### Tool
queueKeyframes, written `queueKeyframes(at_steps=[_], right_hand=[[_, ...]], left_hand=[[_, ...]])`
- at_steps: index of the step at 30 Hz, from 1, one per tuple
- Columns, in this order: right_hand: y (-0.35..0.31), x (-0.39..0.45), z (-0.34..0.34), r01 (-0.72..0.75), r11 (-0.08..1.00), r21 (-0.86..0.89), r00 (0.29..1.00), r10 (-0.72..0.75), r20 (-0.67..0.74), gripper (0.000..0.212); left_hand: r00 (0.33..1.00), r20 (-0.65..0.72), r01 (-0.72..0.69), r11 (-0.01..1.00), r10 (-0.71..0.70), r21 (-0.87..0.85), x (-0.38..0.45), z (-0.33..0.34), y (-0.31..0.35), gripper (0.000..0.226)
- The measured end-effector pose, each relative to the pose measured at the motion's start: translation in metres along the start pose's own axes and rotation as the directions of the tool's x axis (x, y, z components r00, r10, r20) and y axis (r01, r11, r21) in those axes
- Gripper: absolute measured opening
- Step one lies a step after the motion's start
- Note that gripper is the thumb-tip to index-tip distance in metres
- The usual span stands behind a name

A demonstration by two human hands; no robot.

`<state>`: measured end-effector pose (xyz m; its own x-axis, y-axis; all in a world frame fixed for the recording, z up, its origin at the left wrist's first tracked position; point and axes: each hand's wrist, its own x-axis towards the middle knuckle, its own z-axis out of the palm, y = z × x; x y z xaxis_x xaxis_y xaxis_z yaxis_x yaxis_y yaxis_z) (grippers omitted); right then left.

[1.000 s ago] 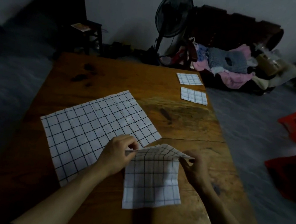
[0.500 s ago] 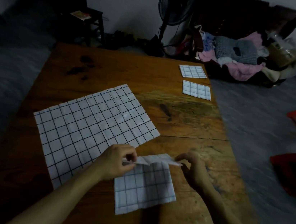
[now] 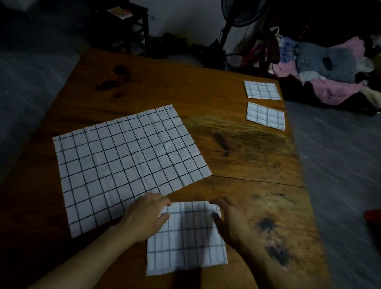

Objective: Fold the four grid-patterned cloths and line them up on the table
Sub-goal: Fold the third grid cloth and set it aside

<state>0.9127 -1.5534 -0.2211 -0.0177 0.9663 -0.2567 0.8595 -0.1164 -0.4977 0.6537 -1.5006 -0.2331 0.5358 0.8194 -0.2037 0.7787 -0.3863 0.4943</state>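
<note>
- I see the half-folded cloth flat on the counter, long axis running toward me.
- My left hand and right hand press it, fingers loosely spread, gripping nothing.

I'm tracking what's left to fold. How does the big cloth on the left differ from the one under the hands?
The big cloth lies fully spread and untouched; the near cloth is folded small, with the left hand and right hand on its far edge. The big cloth sits skewed to the table edge, the near one less so. Both are white with a dark grid.
</note>
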Motion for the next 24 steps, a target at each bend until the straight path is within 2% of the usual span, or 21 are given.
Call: queueKeyframes(at_steps=[4,8,13,17,21,24], right_hand=[[-0.017,0.004,0.037,0.115,0.986,-0.123,0.991,-0.105,0.082,0.059],[-0.023,0.011,0.066,0.175,0.962,-0.207,0.966,-0.128,0.225,0.076],[-0.003,0.009,0.060,0.144,0.955,-0.260,0.972,-0.088,0.218,0.071],[0.022,0.007,0.048,0.071,0.956,-0.283,0.984,-0.021,0.176,0.070],[0.023,0.016,0.036,0.057,0.963,-0.265,0.993,-0.027,0.116,0.055],[0.018,0.027,0.029,0.028,0.968,-0.251,0.997,-0.010,0.072,0.051]], left_hand=[[0.998,0.032,-0.054,0.976,0.049,0.213,0.002,0.024,0.017,0.061],[0.990,0.128,-0.097,0.939,0.057,0.329,0.005,0.046,0.023,0.070],[0.989,0.132,-0.106,0.938,0.065,0.329,-0.007,0.049,0.006,0.067],[0.999,0.044,-0.035,0.962,0.024,0.270,-0.014,0.048,-0.011,0.059],[0.999,-0.038,0.019,0.961,-0.009,0.274,-0.005,0.042,-0.012,0.043],[0.998,-0.018,0.061,0.954,-0.058,0.294,0.008,0.035,-0.008,0.048]])
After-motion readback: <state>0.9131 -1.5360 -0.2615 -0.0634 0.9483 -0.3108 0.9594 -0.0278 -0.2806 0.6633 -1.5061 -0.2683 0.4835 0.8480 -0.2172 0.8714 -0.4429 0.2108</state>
